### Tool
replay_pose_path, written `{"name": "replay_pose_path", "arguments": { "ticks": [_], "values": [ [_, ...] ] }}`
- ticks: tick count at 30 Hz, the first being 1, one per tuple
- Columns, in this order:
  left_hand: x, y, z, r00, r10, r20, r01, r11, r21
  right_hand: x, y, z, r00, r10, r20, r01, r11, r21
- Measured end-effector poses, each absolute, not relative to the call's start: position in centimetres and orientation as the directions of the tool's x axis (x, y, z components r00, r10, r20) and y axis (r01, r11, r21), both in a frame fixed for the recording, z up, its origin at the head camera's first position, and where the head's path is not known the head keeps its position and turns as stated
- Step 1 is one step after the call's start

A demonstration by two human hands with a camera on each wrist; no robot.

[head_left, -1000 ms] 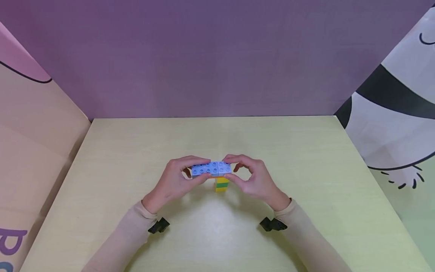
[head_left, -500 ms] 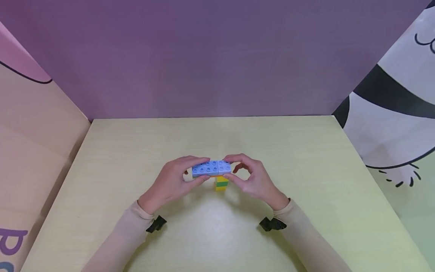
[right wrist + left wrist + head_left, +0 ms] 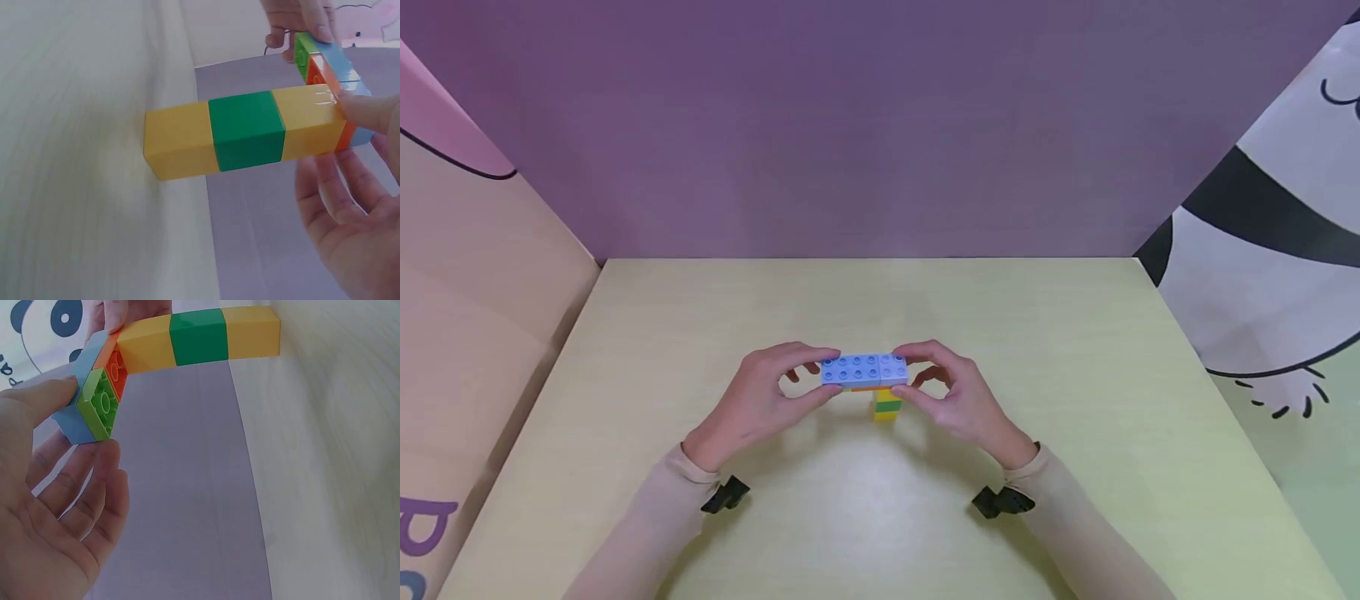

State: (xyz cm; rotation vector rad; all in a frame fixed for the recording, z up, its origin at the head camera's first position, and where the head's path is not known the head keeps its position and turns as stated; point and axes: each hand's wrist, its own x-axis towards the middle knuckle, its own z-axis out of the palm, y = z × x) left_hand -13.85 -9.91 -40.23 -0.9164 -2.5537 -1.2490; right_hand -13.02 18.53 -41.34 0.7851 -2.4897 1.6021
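Note:
A tower of two yellow bricks (image 3: 178, 140) with a green brick (image 3: 247, 131) between them stands upright on the table. Across its top lies an orange brick (image 3: 110, 365), with a lime green brick (image 3: 99, 403) beside it overhanging to the left. A long blue brick (image 3: 853, 370) and a short blue brick (image 3: 893, 367) form the top layer, end to end. My left hand (image 3: 767, 392) pinches the long blue brick's left end between thumb and forefinger. My right hand (image 3: 958, 390) pinches the right end at the short blue brick, thumb on the near side.
The pale wooden table (image 3: 865, 533) runs back to a purple wall panel (image 3: 865, 133). Side panels with printed drawings stand left (image 3: 482, 333) and right (image 3: 1262, 292). Black wrist cameras (image 3: 726, 494) sit at both sleeves.
My left hand has slid left along the long blue brick to its end, uncovering more studs. The right hand stays nearly in place.

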Motion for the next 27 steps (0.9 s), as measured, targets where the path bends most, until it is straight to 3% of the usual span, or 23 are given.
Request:
{"name": "replay_pose_path", "arguments": {
  "ticks": [12, 27],
  "values": [
    [-13.9, -10.1, -40.3, -0.806, 0.455, 0.379, 0.572, 0.432, 0.697, -13.1, 19.1, -43.8, -0.908, -0.415, 0.050, -0.203, 0.333, -0.921],
    [-14.1, -9.6, -40.6, -0.846, 0.373, 0.382, 0.505, 0.328, 0.798, -13.2, 19.2, -44.0, -0.927, -0.373, 0.030, -0.185, 0.388, -0.903]
  ]
}}
